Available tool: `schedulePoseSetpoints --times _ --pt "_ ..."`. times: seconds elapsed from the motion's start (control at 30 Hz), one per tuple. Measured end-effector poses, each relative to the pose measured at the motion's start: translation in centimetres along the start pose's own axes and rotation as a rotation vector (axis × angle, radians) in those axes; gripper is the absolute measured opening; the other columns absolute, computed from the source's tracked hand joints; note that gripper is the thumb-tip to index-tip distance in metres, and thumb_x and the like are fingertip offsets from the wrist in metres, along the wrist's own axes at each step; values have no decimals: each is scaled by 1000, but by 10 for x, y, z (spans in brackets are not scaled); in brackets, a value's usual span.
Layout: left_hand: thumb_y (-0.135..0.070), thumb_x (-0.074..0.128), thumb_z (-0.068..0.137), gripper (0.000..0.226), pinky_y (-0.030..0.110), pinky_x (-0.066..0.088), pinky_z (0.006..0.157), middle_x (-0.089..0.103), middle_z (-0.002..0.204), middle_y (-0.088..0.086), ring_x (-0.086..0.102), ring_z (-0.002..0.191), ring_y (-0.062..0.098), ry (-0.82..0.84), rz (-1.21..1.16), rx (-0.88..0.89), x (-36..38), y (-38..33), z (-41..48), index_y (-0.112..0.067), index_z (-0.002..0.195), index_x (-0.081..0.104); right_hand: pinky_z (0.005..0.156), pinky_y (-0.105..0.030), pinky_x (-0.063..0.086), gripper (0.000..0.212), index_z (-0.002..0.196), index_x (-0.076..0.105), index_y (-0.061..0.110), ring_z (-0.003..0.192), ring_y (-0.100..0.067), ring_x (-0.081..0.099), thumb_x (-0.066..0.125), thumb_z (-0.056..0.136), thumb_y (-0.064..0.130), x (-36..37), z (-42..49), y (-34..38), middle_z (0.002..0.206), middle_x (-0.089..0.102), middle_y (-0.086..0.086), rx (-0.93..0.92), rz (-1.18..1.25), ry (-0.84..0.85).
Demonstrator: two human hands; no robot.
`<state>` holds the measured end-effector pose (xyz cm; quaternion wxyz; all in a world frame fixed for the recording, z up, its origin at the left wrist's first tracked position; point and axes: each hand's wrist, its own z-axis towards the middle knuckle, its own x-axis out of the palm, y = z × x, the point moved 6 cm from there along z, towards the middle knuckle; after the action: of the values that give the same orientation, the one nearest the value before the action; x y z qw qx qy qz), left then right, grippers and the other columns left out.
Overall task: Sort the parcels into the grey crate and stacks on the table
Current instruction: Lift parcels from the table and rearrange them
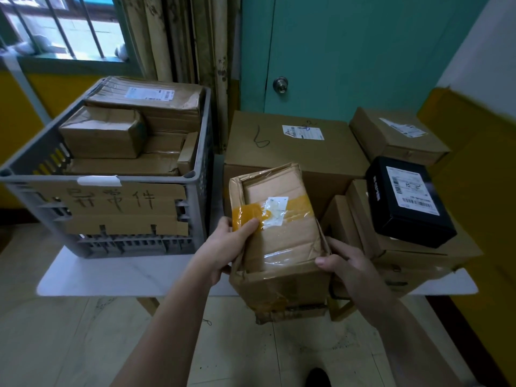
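The sorting looks well along. The crate (pixel 156 178) on the left of the table (pixel 111 275) is close to full: a long labelled box (pixel 145 93) lies across the back, a small box (pixel 103 132) sits on top near the front, flat boxes lie under it, and a little one (pixel 188 152) stands on end at the right wall. A card sign (pixel 111 208) hangs on its front. To the right are the stacks: a big box (pixel 293 143), a black box (pixel 407 202) on top of brown boxes (pixel 418 252), and one more box (pixel 396 135) behind.

One battered parcel (pixel 279 236) is not yet placed. It is held over the table's front edge, between crate and stacks. The left hand (pixel 226 247) grips its left side, thumb pressed on the yellow tape. The right hand (pixel 346 263) wraps the near right corner, thumb on top. Whether more parcels wait out of sight I cannot tell
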<state>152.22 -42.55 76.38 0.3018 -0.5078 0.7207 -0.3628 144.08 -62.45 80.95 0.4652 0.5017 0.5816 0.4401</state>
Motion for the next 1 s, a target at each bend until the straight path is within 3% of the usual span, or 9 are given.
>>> schedulePoseSetpoints --times 0.13,0.3,0.4,0.57,0.67,0.8,0.9,1.0 --pt "-49 59 94 72 42 57 85 58 126 3 64 106 24 34 15 37 -3 1 2 -25 153 26 66 -15 53 38 96 74 32 87 -5 71 66 60 43 1 -4 0 96 76 9 -17 -19 10" --pt "-47 57 96 70 31 54 73 54 136 6 61 108 21 39 28 75 -3 2 -3 -22 154 27 73 -24 58 46 99 77 30 92 -13 71 63 60 49 4 -7 -4 101 76 1 -9 -47 17" --pt "-52 56 95 71 30 53 73 52 140 6 59 115 24 -7 72 101 -6 4 -4 -23 154 29 78 -27 58 48 100 76 29 93 -12 70 62 60 51 5 -7 -5 101 76 2 -10 -79 6" --pt "-73 51 83 69 41 59 78 59 119 -2 62 102 18 -20 114 82 -9 12 -11 -30 136 41 71 -17 54 26 90 76 35 87 -7 67 60 69 33 4 -11 -5 95 75 8 -3 -74 -8" --pt "-79 51 73 81 47 58 86 57 125 2 59 107 20 -26 138 88 -16 9 -9 -26 134 43 72 -16 54 30 95 74 28 86 -6 67 55 72 28 5 -16 -7 94 75 7 -2 -96 3" --pt "-76 66 67 101 40 59 78 57 127 6 61 109 24 -63 71 57 -20 4 -7 -16 143 39 70 -13 50 32 100 73 21 84 -8 66 53 75 28 10 -19 -7 90 74 5 -5 -178 66" --pt "-66 67 78 92 34 56 69 53 127 4 59 106 22 -111 46 93 -18 4 -8 -17 146 31 74 -19 52 30 100 73 23 87 -8 66 52 79 30 10 -19 -4 91 73 7 -9 -210 89" --pt "-61 61 88 74 29 51 66 54 120 -1 58 103 18 -165 36 159 -16 3 -7 -20 143 35 85 -30 55 33 108 69 31 95 -9 66 52 83 42 11 -20 -8 99 72 10 30 -259 104"
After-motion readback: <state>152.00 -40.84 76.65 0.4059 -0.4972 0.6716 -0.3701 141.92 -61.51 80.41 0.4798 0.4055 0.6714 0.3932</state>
